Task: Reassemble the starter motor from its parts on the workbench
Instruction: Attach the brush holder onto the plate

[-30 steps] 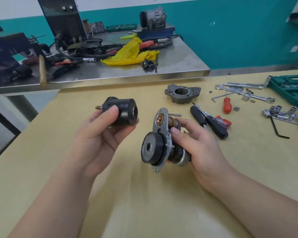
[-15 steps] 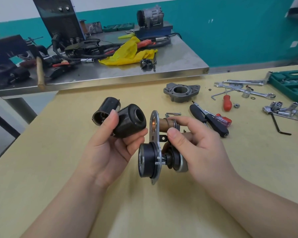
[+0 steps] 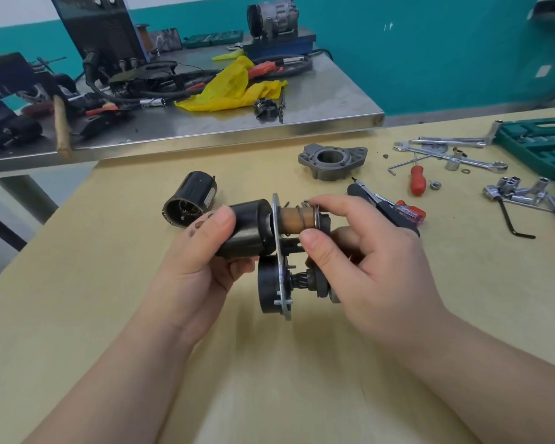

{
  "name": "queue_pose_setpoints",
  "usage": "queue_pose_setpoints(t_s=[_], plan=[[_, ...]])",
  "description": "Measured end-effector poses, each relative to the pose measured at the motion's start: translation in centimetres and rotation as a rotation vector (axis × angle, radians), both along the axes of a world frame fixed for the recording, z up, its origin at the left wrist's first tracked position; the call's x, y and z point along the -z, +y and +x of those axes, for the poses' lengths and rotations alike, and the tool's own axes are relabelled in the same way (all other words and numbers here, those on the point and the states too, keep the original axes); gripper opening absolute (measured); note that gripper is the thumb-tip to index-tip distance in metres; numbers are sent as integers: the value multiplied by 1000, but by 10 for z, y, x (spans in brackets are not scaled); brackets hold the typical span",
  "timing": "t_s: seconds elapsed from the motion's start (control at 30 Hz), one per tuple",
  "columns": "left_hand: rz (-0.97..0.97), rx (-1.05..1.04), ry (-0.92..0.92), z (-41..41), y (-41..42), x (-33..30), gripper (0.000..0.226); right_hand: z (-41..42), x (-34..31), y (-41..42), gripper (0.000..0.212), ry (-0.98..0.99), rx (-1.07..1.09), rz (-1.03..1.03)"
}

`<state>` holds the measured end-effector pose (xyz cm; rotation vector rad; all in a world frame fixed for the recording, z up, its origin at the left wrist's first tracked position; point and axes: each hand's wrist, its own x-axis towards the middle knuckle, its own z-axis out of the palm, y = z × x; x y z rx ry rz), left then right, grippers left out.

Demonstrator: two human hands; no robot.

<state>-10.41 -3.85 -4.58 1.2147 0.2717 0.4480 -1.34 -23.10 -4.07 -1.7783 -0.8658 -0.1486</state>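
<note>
Above the yellow surface [image 3: 77, 315] my left hand [image 3: 202, 267] has pushed its gripped black cylinder [image 3: 249, 230] against the plate assembly [image 3: 281, 261] my right hand [image 3: 362, 261] clasps, so mating has begun.

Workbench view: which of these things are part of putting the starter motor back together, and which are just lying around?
Part of the job:
- black solenoid cylinder, gripped by the left hand
- plate assembly with its coppery plunger, held by the right hand
- black motor housing
- grey end bracket

Lying about:
- red screwdriver
- wrenches
- green socket case
- yellow cloth
</note>
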Motion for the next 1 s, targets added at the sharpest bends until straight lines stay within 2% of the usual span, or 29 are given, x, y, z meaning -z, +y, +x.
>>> queue_pose_setpoints(t_s=[0.1,0.13,0.27,0.3,0.43,0.57,0.67,0.8,0.93,1.0], plan=[[36,-28,3,-3,-1,-2,101,1,0,0,35,-149,62,-43],[32,-36,-2,-3,-2,-2,104,1,-1,1,37,-206,79,-56],[10,-27,-13,-1,-2,0,67,-1,-2,1,42,-299,99,-94],[12,-28,-9,-1,-2,-1,68,-1,-2,0,42,-298,95,-99],[52,-48,11,-4,1,-3,103,1,-5,-1,39,-284,70,-137],[104,-10,38,-5,4,0,85,6,-11,-4,38,-291,44,-174],[84,13,27,-3,2,0,69,8,-13,-5,37,-293,41,-167],[40,-8,13,-2,-3,-1,60,10,-17,-8,41,-312,23,-183],[11,-17,26,-2,-6,-2,65,13,-20,-11,43,-334,35,-195],[15,-33,34,-2,-9,-2,78,13,-20,-11,43,-346,41,-200]])
